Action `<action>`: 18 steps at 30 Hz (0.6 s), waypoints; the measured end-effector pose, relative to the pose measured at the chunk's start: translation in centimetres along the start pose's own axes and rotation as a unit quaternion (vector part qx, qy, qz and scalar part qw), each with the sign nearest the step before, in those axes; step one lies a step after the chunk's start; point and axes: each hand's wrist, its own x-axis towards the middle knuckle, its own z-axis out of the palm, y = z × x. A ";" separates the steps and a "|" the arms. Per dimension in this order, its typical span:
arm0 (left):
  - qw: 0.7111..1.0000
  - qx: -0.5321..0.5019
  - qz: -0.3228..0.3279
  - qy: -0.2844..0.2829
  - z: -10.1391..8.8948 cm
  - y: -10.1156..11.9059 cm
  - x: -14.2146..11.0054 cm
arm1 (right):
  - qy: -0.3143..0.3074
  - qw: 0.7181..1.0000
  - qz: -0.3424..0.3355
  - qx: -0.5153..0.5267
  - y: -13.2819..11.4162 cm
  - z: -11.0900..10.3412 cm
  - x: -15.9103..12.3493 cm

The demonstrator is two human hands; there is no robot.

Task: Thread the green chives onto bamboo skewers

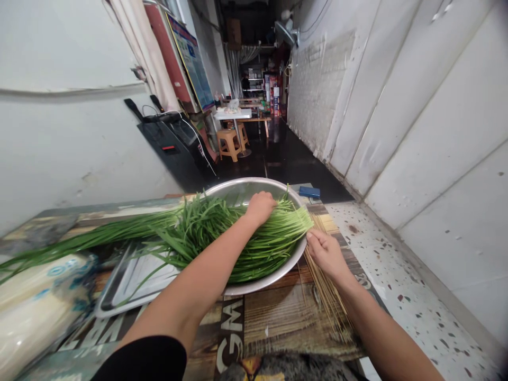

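Long green garlic chives (262,248) lie heaped in a wide metal basin (242,288), their pale cut ends toward the right rim. My left hand (261,206) reaches across the basin with its fingers curled closed on the chives near the far side. At the right rim, my right hand (326,253) is closed in a pinch beside the pale ends. What sits between its fingertips is too small to make out. Thin bamboo skewers (325,296) lie loose on the table under and beside my right hand.
Left of the basin are a metal tray (135,275), trailing long chives (95,238) and a plastic-wrapped white package (43,307). A blue box (309,191) lies behind the basin on the patterned table (278,328). Farther off stand a stool (228,144) and a small white table (234,114).
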 end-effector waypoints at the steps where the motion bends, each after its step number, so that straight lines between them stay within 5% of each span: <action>1: 1.000 0.014 0.008 -0.003 -0.2 0.3 0.0 | -0.001 1.000 0.001 0.002 0.0 0.0 0.0; 8: 0.995 -0.066 -0.042 0.055 -1.3 1.0 -0.2 | 0.000 1.000 -0.002 0.015 0.0 0.0 0.0; 12: 0.982 -0.187 0.019 0.021 -1.4 0.6 -0.2 | 0.004 1.000 -0.007 0.016 0.1 0.1 0.1; 18: 0.997 -0.057 0.040 -0.045 -0.9 -0.2 0.0 | 0.003 1.000 -0.003 0.019 0.0 0.1 0.0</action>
